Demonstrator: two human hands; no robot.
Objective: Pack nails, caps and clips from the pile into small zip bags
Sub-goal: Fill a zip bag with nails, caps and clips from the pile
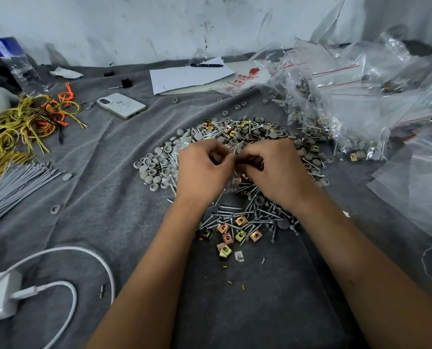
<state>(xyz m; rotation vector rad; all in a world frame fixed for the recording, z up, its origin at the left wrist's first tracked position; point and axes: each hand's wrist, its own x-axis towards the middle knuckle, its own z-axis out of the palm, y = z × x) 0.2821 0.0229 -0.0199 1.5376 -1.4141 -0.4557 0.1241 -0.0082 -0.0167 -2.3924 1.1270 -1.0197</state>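
- left hand (204, 170) and right hand (272, 170) meet knuckle to knuckle over the middle of the pile (235, 177), fingers of both curled inward
- both seem to pinch a small clear zip bag (233, 182) between them; it hangs below the fingertips, long axis roughly 12-to-6, mouth end up at the fingers; contents too blurred to tell
- pile lies on grey cloth (109, 210), spread long along 12-to-6 from centre frame
- grey caps (154, 170) cluster at 9 o'clock of the hands, mostly lying flat, some hollow side up
- nails (235, 214) mass at 6 o'clock of the hands, between the wrists, many lying near 3-to-9, heads mixed both ways
- brass and copper-toned clips (231, 234) scattered at the 6 o'clock edge of the pile, flat, more at the 12 o'clock edge
- filled zip bags (356, 147) heaped at 2 o'clock, red seal stripes showing; bottom ones hold caps, nails, clips
- empty clear bags (416, 192) stacked flat at 3 o'clock
- phone (121, 105) face down at 10 o'clock, long axis 10-to-4
- paper sheet (189, 76) with pen (206, 65) at 12 o'clock, pen lying 3-to-9
- yellow and orange cords (31, 117) tangled at 9-10 o'clock, grey ties (15, 187) bundled just below
- white charger (0, 295) and cable at 7 o'clock
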